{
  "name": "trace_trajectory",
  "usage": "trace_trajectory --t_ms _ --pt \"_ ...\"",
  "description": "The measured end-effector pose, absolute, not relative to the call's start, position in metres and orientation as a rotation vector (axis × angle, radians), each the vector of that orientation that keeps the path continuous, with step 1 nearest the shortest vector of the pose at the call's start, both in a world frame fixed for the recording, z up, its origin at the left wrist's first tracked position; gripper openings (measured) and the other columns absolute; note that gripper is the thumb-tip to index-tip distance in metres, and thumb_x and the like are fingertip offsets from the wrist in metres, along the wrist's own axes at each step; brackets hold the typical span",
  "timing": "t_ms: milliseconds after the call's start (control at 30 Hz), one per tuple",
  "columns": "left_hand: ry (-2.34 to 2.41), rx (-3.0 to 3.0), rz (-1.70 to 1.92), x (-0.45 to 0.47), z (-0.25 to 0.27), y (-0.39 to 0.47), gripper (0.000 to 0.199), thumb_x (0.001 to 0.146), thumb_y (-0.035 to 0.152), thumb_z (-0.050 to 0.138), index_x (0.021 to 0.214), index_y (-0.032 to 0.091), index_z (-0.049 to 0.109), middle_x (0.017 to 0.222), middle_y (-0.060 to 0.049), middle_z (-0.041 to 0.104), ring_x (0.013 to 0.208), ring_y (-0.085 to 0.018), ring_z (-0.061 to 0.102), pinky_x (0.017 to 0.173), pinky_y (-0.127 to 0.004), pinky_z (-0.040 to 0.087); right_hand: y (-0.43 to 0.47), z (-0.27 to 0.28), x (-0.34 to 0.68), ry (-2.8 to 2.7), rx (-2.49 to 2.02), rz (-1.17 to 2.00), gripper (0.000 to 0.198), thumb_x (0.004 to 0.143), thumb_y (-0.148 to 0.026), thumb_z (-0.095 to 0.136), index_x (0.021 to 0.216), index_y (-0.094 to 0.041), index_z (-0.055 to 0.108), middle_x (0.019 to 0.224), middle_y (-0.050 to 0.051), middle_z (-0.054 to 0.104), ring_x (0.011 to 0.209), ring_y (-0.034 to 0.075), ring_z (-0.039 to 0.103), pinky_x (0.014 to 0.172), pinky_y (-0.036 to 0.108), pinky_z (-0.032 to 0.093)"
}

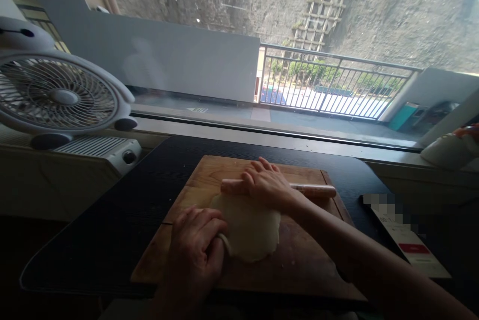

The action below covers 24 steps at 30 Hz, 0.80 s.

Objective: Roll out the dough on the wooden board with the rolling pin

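A flattened sheet of pale dough (252, 232) lies on a wooden board (303, 245). My left hand (198, 240) is closed on the dough's left edge, where a fold sticks up beside the thumb. Across the dough's far edge rests a wooden rolling pin (318, 190), roughly level from left to right. My right hand (265, 185) lies over the pin's middle with its fingers curled over the far side. The palm and fingers hide that stretch of the pin, and the left hand covers part of the dough.
The board lies on a dark table (97, 225). A long pale package (407, 240) with a red patch sits to the right. At the left, a white fan (63, 95) stands over a white ridged unit (97, 146). A window ledge (262, 139) runs behind the table.
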<state>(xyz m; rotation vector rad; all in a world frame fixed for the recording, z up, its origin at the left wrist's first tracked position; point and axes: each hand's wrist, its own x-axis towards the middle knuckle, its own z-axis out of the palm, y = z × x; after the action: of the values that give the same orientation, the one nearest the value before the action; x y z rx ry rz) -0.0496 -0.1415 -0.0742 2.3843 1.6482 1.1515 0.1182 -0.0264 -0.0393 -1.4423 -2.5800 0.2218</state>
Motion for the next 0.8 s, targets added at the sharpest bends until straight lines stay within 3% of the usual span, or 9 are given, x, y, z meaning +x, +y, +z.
trace_trajectory --t_ms 133,267,333,433,600,700,800 --pt "1.650 2.385 1.125 -0.051 -0.076 -0.142 0.021 0.073 0.006 0.042 0.072 0.021 0.056 0.086 -0.003 0.060 0.086 -0.019 0.052 0.091 -0.044 0.035 -0.053 -0.044 0.125 -2.579 -1.276 0.114 0.047 0.094 -0.043 0.022 0.133 -0.021 0.036 0.137 0.005 0.039 0.132 0.022 0.018 0.104 0.040 0.020" --pt "1.629 2.404 0.995 -0.064 -0.077 -0.138 0.028 0.070 0.007 0.046 0.089 0.022 0.059 0.104 -0.003 0.058 0.100 -0.020 0.051 0.090 -0.039 0.039 -0.013 -0.044 0.121 -2.413 -1.454 0.017 0.047 0.095 -0.044 0.016 0.105 -0.022 0.057 0.116 0.007 0.055 0.111 0.021 0.046 0.088 0.035 0.036" --pt "1.612 2.475 0.875 -0.074 -0.076 -0.134 0.037 0.070 0.009 0.049 0.102 0.025 0.058 0.114 -0.002 0.056 0.106 -0.020 0.050 0.091 -0.038 0.040 0.006 -0.045 0.118 -2.307 -1.562 -0.024 0.052 0.096 -0.042 0.011 0.095 -0.021 0.058 0.101 0.007 0.061 0.094 0.019 0.056 0.076 0.031 0.039" --pt "1.587 2.642 0.769 -0.083 -0.072 -0.131 0.039 0.073 0.010 0.049 0.107 0.028 0.058 0.118 -0.001 0.056 0.108 -0.020 0.050 0.095 -0.040 0.037 0.008 -0.047 0.117 -2.329 -1.568 -0.115 0.053 0.096 -0.043 0.008 0.093 -0.021 0.056 0.089 0.007 0.065 0.081 0.019 0.061 0.069 0.029 0.039" --pt "1.827 2.736 0.868 -0.061 -0.062 -0.145 0.028 0.075 0.007 0.048 0.096 0.020 0.060 0.092 -0.004 0.064 0.090 -0.021 0.056 0.088 -0.042 0.039 -0.012 -0.029 0.125 -2.483 -1.596 -0.165 0.054 0.095 -0.049 0.010 0.100 -0.020 0.055 0.082 0.008 0.067 0.076 0.021 0.063 0.067 0.029 0.037" --pt "1.986 2.682 0.872 -0.029 -0.058 -0.161 0.013 0.076 0.011 0.050 0.079 0.019 0.059 0.074 -0.004 0.059 0.076 -0.021 0.054 0.075 -0.041 0.041 -0.023 -0.011 0.134 -2.402 -1.620 -0.138 0.059 0.095 -0.046 0.002 0.101 -0.020 0.055 0.081 0.008 0.067 0.074 0.021 0.062 0.066 0.030 0.036" --pt "1.829 2.691 0.836 -0.004 -0.060 -0.168 0.009 0.077 0.015 0.052 0.072 0.020 0.058 0.072 -0.004 0.057 0.073 -0.021 0.052 0.072 -0.039 0.041 -0.040 -0.012 0.140 -2.466 -1.578 -0.001 0.054 0.095 -0.043 0.009 0.096 -0.020 0.058 0.081 0.007 0.066 0.075 0.021 0.060 0.066 0.030 0.036"
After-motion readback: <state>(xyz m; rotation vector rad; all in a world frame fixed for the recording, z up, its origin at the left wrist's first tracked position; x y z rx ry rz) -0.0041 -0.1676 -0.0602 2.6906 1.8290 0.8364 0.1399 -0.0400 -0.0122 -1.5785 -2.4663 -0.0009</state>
